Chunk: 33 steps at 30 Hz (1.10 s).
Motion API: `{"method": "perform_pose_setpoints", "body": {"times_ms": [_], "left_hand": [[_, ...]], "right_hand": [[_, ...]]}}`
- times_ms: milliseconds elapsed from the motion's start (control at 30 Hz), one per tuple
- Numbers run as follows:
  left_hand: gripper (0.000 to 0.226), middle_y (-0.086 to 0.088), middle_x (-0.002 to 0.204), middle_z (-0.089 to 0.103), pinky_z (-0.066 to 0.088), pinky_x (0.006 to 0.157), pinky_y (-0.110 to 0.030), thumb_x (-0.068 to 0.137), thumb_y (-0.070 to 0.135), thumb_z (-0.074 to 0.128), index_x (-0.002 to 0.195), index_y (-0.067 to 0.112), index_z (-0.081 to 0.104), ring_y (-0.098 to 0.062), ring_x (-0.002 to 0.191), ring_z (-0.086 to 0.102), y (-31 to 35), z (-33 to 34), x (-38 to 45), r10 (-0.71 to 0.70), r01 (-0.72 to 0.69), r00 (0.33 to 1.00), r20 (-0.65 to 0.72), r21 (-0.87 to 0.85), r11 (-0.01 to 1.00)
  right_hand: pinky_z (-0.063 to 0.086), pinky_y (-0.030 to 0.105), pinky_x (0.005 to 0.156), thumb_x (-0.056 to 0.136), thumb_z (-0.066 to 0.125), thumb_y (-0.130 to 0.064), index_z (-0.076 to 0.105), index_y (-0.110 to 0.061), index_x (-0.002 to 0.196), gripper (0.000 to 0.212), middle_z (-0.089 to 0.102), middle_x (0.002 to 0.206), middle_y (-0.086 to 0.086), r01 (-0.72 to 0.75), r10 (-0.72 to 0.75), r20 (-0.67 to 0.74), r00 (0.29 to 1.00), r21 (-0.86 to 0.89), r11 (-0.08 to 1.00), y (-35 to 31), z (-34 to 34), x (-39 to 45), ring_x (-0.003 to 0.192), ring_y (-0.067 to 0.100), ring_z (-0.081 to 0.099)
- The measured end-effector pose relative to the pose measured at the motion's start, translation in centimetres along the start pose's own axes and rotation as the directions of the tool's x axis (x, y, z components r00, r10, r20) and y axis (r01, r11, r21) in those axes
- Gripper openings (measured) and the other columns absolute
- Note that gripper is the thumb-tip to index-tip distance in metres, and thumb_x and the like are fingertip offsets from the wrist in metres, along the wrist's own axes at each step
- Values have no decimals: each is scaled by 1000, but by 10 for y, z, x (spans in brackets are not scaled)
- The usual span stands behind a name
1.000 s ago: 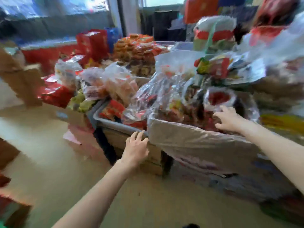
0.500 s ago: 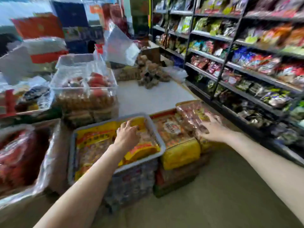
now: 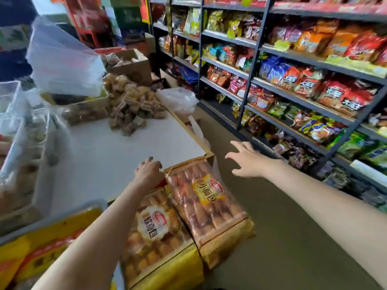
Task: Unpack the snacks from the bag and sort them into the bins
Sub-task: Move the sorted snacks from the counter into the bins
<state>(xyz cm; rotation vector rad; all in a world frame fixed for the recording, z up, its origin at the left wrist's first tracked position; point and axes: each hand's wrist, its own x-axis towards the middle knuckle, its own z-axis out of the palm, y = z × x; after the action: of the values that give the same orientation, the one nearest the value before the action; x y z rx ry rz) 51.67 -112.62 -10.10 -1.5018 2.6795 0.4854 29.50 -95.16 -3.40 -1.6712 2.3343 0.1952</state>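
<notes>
Left hand (image 3: 149,172) sits w/ fingers curled down at the top end of two clear-wrapped packs of small bread rolls w/ gold edging — whether its grip is actually round a wrapper or just resting there, can't tell. The right-hand bread pack (image 3: 206,203) lies tilted, partly over the left-hand bread pack (image 3: 155,231), both just off the near edge of the white flat worktop (image 3: 117,151). Right hand (image 3: 248,161) hangs in the air over the grey floor (image 3: 278,237), fingers spread & straight, holding nothing — grip open, apart from the packs. On the worktop's far side: a loose heap of brown wrapped snack cubes (image 3: 130,105), a clear plastic bag (image 3: 65,61) above it, blurred. At lower left, a grey-rimmed bin w/ yellow packets (image 3: 39,239). Black metal shelving full of coloured snack bags (image 3: 293,76) runs along the right.
</notes>
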Motion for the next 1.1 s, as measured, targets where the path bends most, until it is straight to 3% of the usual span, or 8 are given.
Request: {"method": "perform_pose_setpoints", "body": {"times_ms": [167,367,467,533,600,733,867,1100], "left_hand": [[41,-8,154,21,26,108,-45,93,19,48,134,20,47,-32,138,23,67,19,86,-26,26,999,-37,6,1000],[40,-12,153,24,26,111,-45,91,16,49,131,16,51,-34,137,26,98,64,167,-299,295,953,-51,-61,953],[39,-13,153,25,27,111,-46,90,15,50,129,14,53,-36,136,27,110,71,171,-381,382,924,23,-16,924],[39,-12,153,25,28,108,-46,89,14,50,128,15,54,-33,136,26,103,62,174,-449,449,893,-21,-1,894],[40,-11,153,25,30,107,-45,90,18,52,130,17,52,-33,136,28,87,47,182,-563,562,824,-72,-23,826],[49,-14,154,20,28,111,-45,90,27,56,136,17,44,-34,138,25,57,44,212,-702,702,712,18,-37,711],[55,-16,153,20,26,112,-45,88,25,56,140,15,40,-37,136,26,56,45,282,-715,717,697,60,-78,693],[60,-11,156,15,27,109,-46,91,22,50,146,21,27,-34,139,22,69,14,390,-715,700,699,-21,-187,689]], "right_hand": [[30,52,106,92,52,-22,19,-27,147,65,-2,157,7,121,-121,-10,993,11,993,67,-18,100,142,34,-2],[21,55,110,94,49,-25,28,-20,145,55,-4,157,10,376,-366,129,922,-65,924,138,-10,221,143,35,-6],[21,55,110,94,49,-27,30,-19,143,53,-5,157,12,400,-372,233,899,-89,912,171,-10,264,142,38,-5],[24,54,109,94,50,-28,31,-17,142,53,-4,156,12,428,-386,266,883,-123,895,181,-19,304,141,40,-2],[27,54,107,93,49,-26,31,-16,141,52,-4,156,13,453,-404,269,874,-150,879,179,-33,346,141,41,0],[28,53,107,95,47,-22,24,-20,146,56,-6,156,12,580,-531,264,805,-161,799,152,-55,421,142,39,-2],[30,51,107,93,50,-23,20,-27,148,62,-7,156,7,646,-608,230,760,-155,748,141,-76,491,141,38,0],[26,59,108,88,60,-42,7,-38,148,80,-7,157,7,648,-606,276,746,-96,755,115,-103,615,140,42,4]]}}
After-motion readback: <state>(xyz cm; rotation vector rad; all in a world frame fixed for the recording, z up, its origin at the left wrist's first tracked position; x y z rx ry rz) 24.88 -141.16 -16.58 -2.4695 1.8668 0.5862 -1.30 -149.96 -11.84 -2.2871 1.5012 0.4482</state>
